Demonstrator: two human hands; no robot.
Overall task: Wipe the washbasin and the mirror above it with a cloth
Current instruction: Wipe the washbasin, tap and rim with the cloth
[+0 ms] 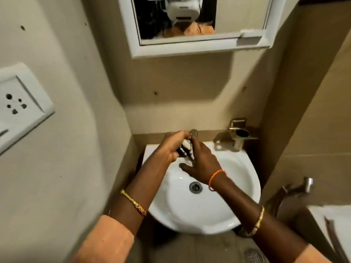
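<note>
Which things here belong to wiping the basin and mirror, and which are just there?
Belong to the job:
cloth, held by the left hand and right hand
basin
mirror

Just there:
socket
tap
brass holder
wall tap
floor drain

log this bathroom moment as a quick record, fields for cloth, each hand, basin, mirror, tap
cloth: white with dark lines, bunched
left hand: grips cloth
right hand: on cloth, fingers over basin
washbasin: white, drain uncovered
mirror: white frame, above basin
tap: mostly hidden behind hands
</note>
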